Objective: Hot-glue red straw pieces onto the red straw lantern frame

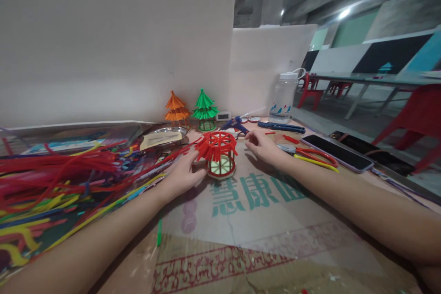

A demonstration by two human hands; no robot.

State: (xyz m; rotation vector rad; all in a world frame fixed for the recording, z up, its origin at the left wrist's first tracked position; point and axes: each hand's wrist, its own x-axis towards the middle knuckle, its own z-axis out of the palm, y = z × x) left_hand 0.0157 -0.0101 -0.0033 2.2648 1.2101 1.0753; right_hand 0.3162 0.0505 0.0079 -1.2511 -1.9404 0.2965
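A small red pavilion model (221, 154) stands upright on the board in front of me. Its roof is a ring of red fringed strips with an open spoked top, and brown posts rise from a round base. At its left side is my left hand (186, 172), thumb near the base and fingers at the roof's edge, partly hidden, seemingly steadying it. My right hand (262, 148) rests to the right, apart from the model, fingers loosely curved and nothing visible in them. Its fingertips are close to the handle of a blue glue gun (235, 123).
Orange (177, 109) and green tiered pavilion models (204, 109) stand at the back. Coloured pipe cleaners (62, 179) heap on the left near a metal dish (179, 133). Right: pliers (317, 156), blue-handled tool (280, 127), phone (336, 151), water bottle (282, 98).
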